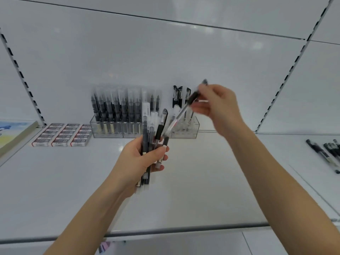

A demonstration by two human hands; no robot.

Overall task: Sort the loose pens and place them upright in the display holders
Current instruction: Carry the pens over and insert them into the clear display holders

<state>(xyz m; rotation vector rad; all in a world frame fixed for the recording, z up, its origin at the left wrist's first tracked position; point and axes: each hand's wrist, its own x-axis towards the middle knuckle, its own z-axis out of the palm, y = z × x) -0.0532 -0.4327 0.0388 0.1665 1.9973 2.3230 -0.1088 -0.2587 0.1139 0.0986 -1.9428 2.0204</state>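
On the white shelf (202,190), against its back wall, stand two clear display holders. The left holder (108,130) is packed with upright pens, while the right holder (191,132) is mostly open, with a few black-capped pens (179,94) at its back. That right one looks like the home for what I'm holding.

My left hand (134,162) grips a bundle of mixed pens (148,133), fingers curled round them and thumb across the front. My right hand (219,105) pinches a single clear-barrelled pen (179,116) near its dark upper part, between thumb and fingers (199,109). It slants down toward the bundle, and I cannot tell whether its lower end is free of it.

To do this well I should lift it clear first, so no neighbour drags out, then swing it vertical over an empty slot — matching the ones already standing. I'd lower it straight, since a slanted entry could knock the capped ones or nudge the holder. More loose pens (325,153) lie on the shelf at the far right.
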